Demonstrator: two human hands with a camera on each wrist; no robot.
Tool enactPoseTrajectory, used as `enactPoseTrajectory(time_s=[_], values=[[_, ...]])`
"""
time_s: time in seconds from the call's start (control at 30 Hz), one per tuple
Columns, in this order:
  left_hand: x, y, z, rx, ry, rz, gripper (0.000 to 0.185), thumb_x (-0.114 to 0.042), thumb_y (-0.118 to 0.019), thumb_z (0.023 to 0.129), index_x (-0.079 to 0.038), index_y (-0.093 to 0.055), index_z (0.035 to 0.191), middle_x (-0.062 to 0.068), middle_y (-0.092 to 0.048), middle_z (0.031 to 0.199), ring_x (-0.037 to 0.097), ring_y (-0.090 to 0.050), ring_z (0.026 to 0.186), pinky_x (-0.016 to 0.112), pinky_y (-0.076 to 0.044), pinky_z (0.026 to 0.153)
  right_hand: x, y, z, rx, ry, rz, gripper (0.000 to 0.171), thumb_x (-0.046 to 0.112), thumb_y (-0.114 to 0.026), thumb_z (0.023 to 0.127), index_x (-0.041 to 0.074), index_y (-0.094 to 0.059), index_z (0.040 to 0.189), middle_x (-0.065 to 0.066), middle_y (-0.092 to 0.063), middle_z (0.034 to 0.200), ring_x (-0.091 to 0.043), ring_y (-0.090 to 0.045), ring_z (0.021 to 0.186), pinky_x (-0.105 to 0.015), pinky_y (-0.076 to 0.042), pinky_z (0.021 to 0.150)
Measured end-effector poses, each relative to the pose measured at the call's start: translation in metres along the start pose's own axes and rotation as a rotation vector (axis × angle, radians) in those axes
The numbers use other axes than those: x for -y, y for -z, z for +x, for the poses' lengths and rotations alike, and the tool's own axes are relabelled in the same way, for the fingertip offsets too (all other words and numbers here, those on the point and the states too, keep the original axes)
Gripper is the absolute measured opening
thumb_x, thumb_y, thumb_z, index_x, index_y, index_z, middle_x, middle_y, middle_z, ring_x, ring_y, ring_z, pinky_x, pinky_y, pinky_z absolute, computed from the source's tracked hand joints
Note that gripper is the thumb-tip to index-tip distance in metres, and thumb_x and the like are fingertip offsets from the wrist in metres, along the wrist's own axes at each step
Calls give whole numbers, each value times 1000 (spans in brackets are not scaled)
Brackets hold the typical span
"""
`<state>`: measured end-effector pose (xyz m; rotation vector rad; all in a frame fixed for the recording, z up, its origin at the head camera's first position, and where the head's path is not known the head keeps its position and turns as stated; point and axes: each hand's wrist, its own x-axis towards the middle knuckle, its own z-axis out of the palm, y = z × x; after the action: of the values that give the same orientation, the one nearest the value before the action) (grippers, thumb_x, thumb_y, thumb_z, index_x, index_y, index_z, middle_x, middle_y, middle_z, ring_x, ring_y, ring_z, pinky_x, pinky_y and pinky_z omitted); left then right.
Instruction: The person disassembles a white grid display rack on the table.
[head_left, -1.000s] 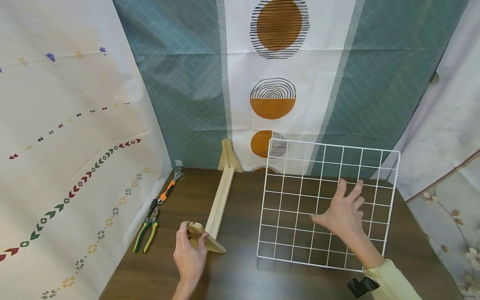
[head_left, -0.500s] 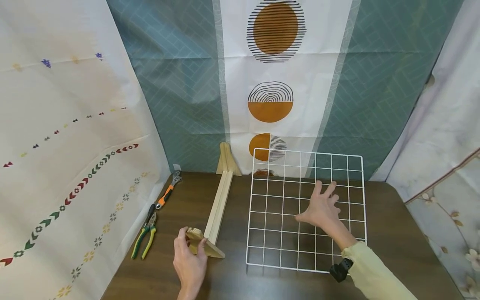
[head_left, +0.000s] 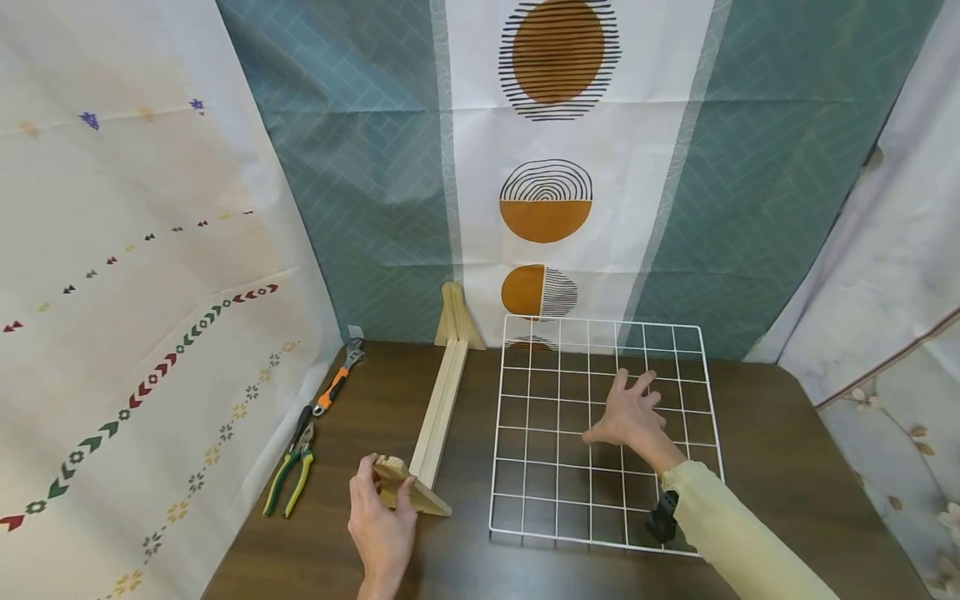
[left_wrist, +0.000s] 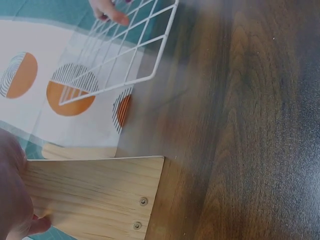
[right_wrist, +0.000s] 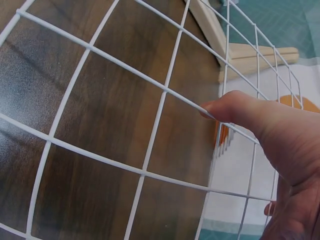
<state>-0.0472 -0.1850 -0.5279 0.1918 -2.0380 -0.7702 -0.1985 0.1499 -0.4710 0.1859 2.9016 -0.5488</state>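
A wooden stand lies across the left half of the table, with a long pale bar (head_left: 438,417) joining two end pieces. My left hand (head_left: 381,525) grips the near end piece (head_left: 422,496), thumb on one side and fingers on the other. Two screw heads show on that wooden end piece (left_wrist: 95,190) in the left wrist view. My right hand (head_left: 626,417) holds a white wire grid panel (head_left: 557,432), tilted and apart from the stand. In the right wrist view, the thumb lies against a wire of the grid (right_wrist: 166,90); the other fingers are mostly hidden.
Green and yellow pliers (head_left: 306,446) lie at the table's left edge, near an adjustable wrench (head_left: 333,387) with an orange and black handle. Patterned cloth (head_left: 375,208) hangs behind the table and along both sides.
My right hand has carried the wire grid panel left, nearer the stand, and its top edge has come lower in view. The left hand keeps its grip on the end piece.
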Motion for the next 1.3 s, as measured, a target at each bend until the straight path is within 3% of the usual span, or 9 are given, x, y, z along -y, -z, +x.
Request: enactPoseTrajectory(time_s=[0.27, 0.43, 0.73, 1.3], values=[[0, 0, -2, 20, 8, -2, 78, 6, -89, 64, 0, -50, 130, 24, -55, 97, 41, -63, 82, 57, -54, 61, -2, -10, 8, 56, -14, -2, 139, 41, -96, 59, -8, -3, 150, -47, 12, 147, -69, -24, 123, -78, -41, 81], [-1, 0, 0, 18, 17, 5, 78, 3, -90, 64, 0, -49, 130, 24, -55, 97, 41, -63, 80, 57, -53, 57, 0, -13, 14, 96, -36, 13, 139, 41, -96, 60, -8, -2, 150, -47, 14, 147, -69, -20, 125, -79, -37, 86], [0, -2, -2, 14, 26, 8, 78, 4, -90, 63, 0, -50, 130, 23, -55, 96, 40, -62, 80, 56, -53, 58, 2, -22, 21, 112, -28, -7, 141, 41, -97, 57, -6, -5, 153, -46, 13, 147, -67, -23, 125, -74, -43, 80], [2, -2, -2, 21, 27, 13, 78, 3, -90, 64, 0, -51, 130, 22, -55, 97, 39, -63, 80, 55, -54, 60, 12, -32, 32, 186, -54, -11, 139, 43, -94, 61, -9, -3, 152, -49, 10, 146, -67, -22, 125, -76, -36, 92]])
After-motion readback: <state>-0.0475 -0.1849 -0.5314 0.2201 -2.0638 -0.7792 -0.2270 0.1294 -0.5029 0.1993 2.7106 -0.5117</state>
